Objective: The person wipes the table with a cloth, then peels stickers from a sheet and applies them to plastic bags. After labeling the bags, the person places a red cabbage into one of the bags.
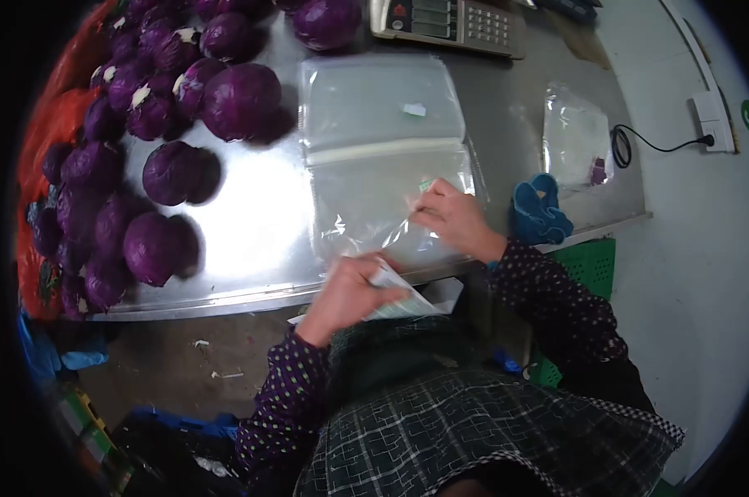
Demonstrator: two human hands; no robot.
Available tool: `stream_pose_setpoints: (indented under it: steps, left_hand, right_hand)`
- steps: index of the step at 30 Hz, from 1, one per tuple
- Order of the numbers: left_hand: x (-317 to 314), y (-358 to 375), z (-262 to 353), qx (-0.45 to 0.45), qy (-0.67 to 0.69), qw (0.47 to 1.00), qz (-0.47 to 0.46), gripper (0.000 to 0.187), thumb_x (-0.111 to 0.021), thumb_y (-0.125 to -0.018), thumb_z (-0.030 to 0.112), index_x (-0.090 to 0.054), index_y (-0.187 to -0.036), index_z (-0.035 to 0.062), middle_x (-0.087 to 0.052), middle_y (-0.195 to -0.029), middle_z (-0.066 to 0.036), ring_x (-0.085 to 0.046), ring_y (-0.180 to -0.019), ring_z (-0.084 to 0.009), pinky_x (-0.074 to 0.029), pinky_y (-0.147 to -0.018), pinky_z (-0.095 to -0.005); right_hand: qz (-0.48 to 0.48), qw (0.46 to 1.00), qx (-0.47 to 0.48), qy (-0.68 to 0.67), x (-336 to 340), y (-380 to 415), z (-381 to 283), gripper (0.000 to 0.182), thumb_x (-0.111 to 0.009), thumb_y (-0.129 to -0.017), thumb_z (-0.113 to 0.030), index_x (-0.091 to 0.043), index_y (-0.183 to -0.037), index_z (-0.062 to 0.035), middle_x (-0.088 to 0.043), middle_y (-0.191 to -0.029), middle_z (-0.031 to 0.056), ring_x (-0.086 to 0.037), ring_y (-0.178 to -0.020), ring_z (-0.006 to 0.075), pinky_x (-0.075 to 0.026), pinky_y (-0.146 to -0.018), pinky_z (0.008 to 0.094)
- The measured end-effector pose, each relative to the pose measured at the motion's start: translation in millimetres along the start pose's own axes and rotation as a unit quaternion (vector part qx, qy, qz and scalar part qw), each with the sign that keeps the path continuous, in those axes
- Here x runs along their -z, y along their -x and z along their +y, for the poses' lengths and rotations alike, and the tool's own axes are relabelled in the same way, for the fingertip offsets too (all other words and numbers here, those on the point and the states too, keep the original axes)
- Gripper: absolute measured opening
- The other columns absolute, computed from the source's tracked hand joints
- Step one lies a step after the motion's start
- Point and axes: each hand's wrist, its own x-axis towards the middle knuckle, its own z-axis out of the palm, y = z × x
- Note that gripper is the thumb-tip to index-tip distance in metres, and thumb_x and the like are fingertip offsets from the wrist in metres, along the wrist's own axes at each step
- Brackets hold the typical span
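Note:
My left hand (349, 294) is closed around a folded white and green sheet (403, 305), which looks like a label sheet, at the table's front edge. Over the stack of clear plastic bags (366, 186), my right hand (453, 217) has its fingers drawn together. A small green and white label (426, 185) shows at its fingertips, against the upper bag; slight blur hides the exact grip. Farther up the bags lies a small white label (414, 108).
Purple cabbages (242, 101) crowd the left of the metal table (254, 211), beside red netting (69, 124). A weighing scale (449, 25) stands at the back. On the right are a blue cloth-like item (541, 211), another clear bag (575, 137) and a plugged-in black cable (660, 149).

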Motion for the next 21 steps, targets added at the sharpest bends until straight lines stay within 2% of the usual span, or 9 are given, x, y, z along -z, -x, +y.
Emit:
stream_pose_setpoints:
  steps: [2,4,6,8,11,13,16,18,21]
  left_hand:
    - [-19.2,21.2,22.5,-0.058,-0.058,0.988,-0.129,0.020,-0.078,-0.072,0.012,-0.070,-0.083,-0.0022,-0.069,-0.101,-0.014,-0.062,-0.109,-0.0278,-0.047,-0.092,-0.0334]
    - [-16.5,7.5,20.2,-0.051,-0.069,0.991,-0.105,0.018,-0.078,-0.072,0.012,-0.069,-0.080,-0.0020,-0.069,-0.102,-0.014,-0.066,-0.100,-0.0238,-0.044,-0.096,-0.0343]
    - [-11.3,-6.8,2.8,-0.083,-0.077,0.993,-0.010,0.020,-0.079,-0.071,0.012,-0.068,-0.078,-0.0026,-0.068,-0.104,-0.015,-0.061,-0.109,-0.0283,-0.040,-0.103,-0.0367]
    - [-8.5,-11.4,-14.0,-0.100,-0.097,0.990,0.004,0.021,-0.080,-0.070,0.013,-0.068,-0.078,-0.0025,-0.068,-0.105,-0.017,-0.053,-0.120,-0.0338,-0.035,-0.107,-0.0395]
    - [-5.1,-9.0,-6.2,-0.052,-0.065,0.996,-0.030,0.022,-0.079,-0.072,0.012,-0.073,-0.092,0.0039,-0.064,-0.118,-0.015,-0.034,-0.136,-0.0363,-0.033,-0.106,-0.0415]
    - [-5.6,-12.5,-5.6,-0.058,-0.052,0.997,-0.027,0.022,-0.079,-0.072,0.011,-0.073,-0.092,0.0038,-0.065,-0.117,-0.015,-0.034,-0.136,-0.0361,-0.033,-0.106,-0.0410]
    - [-6.5,-10.9,-8.9,-0.039,-0.037,0.998,-0.012,0.022,-0.079,-0.073,0.010,-0.073,-0.093,0.0041,-0.066,-0.115,-0.015,-0.034,-0.135,-0.0353,-0.033,-0.106,-0.0396]
    - [-6.4,-8.1,-5.8,-0.048,-0.048,0.998,-0.012,0.021,-0.078,-0.074,0.011,-0.073,-0.093,0.0034,-0.066,-0.114,-0.014,-0.036,-0.135,-0.0339,-0.033,-0.106,-0.0384]
    - [-5.5,-8.0,-3.3,-0.039,-0.047,0.998,-0.009,0.021,-0.078,-0.074,0.011,-0.073,-0.093,0.0030,-0.068,-0.109,-0.012,-0.039,-0.133,-0.0317,-0.034,-0.105,-0.0378]
  right_hand:
    - [0.037,0.999,0.030,-0.011,-3.7,2.7,0.4,0.015,-0.069,-0.081,-0.020,-0.068,-0.087,-0.0071,-0.055,-0.083,0.0080,-0.061,-0.077,0.0231,-0.049,-0.068,0.0334]
    - [-0.011,0.999,-0.010,-0.044,3.1,-2.8,2.7,0.013,-0.067,-0.083,-0.019,-0.068,-0.090,-0.0082,-0.058,-0.089,0.0087,-0.061,-0.076,0.0228,-0.048,-0.069,0.0314]
    - [-0.011,0.997,-0.031,-0.067,22.1,-14.8,2.2,0.012,-0.064,-0.086,-0.020,-0.067,-0.088,-0.0079,-0.063,-0.087,0.0077,-0.060,-0.073,0.0204,-0.048,-0.066,0.0320]
    - [0.210,0.959,-0.064,-0.179,92.3,-60.4,-4.2,0.011,-0.064,-0.085,-0.014,-0.065,-0.090,-0.0043,-0.065,-0.090,0.0059,-0.060,-0.075,0.0151,-0.049,-0.069,0.0280]
    - [0.275,0.880,-0.013,-0.388,145.6,-66.5,-30.2,0.016,-0.068,-0.080,-0.007,-0.061,-0.094,-0.0025,-0.063,-0.086,0.0029,-0.059,-0.078,0.0135,-0.050,-0.072,0.0259]
    - [0.099,0.934,-0.088,-0.330,69.8,-46.2,-2.9,0.033,-0.071,-0.074,-0.003,-0.056,-0.103,-0.0026,-0.059,-0.098,0.0052,-0.058,-0.090,0.0173,-0.049,-0.078,0.0235]
    - [0.115,0.955,-0.130,-0.239,10.6,-40.2,14.0,0.044,-0.080,-0.063,-0.005,-0.056,-0.100,-0.0031,-0.056,-0.097,0.0058,-0.056,-0.094,0.0228,-0.048,-0.083,0.0288]
    - [0.233,0.968,0.066,0.060,17.7,-37.7,26.4,0.053,-0.084,-0.056,-0.011,-0.057,-0.101,-0.0040,-0.053,-0.096,0.0088,-0.054,-0.095,0.0270,-0.047,-0.084,0.0359]
    - [0.211,0.961,0.020,0.177,48.5,-24.8,38.7,0.047,-0.082,-0.059,-0.018,-0.059,-0.098,-0.0066,-0.052,-0.097,0.0100,-0.052,-0.095,0.0292,-0.043,-0.082,0.0390]
